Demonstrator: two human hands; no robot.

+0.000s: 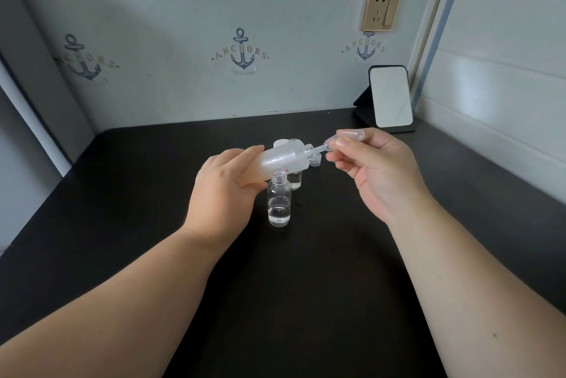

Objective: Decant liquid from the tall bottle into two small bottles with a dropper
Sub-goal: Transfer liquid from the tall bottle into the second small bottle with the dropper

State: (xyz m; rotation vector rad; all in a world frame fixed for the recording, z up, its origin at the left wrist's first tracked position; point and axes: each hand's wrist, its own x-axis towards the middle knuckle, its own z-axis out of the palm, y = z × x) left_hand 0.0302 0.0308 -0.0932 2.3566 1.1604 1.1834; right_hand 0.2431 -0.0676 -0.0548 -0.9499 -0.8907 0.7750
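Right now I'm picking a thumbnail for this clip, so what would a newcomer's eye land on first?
First, mid-frame above the dark table: the left hand grips the tall bottle tilted almost flat, while the right hand pinches a dropper with its tip in the bottle's mouth. Just below stands an uncapped small bottle, partly filled with clear liquid. At the back right, a mirror leans by the wall.
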